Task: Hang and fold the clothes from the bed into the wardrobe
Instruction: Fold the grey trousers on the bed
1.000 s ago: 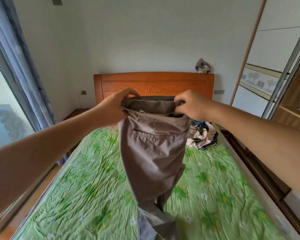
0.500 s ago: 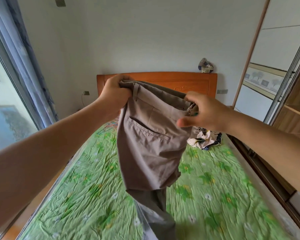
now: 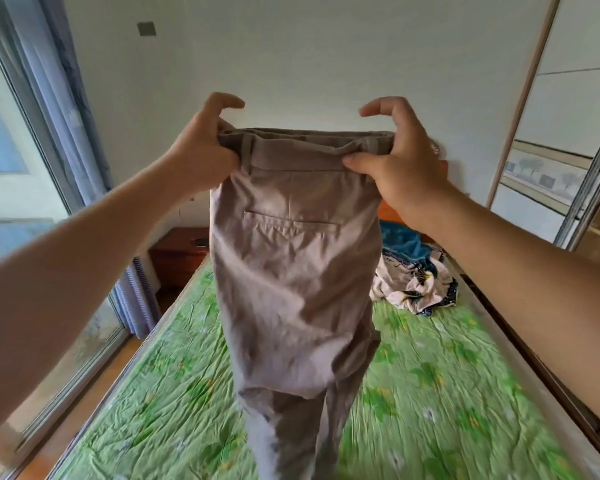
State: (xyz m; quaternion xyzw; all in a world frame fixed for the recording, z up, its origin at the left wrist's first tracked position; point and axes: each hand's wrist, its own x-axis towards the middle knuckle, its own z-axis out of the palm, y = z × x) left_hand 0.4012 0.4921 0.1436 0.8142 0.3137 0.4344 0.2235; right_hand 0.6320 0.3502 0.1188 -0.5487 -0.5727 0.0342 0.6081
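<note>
Fingers [image 3: 357,163] pinch trousers [image 3: 291,271] waistband above bed [image 3: 447,393].

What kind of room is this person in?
Most likely a bedroom: a bed with a green flowery sheet, a wooden bedside table beside it, and a sliding-door wardrobe on the right.

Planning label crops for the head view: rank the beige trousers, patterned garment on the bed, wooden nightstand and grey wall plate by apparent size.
1. beige trousers, helped by nearness.
2. patterned garment.
3. wooden nightstand, partly hidden behind the trousers.
4. grey wall plate.
</note>
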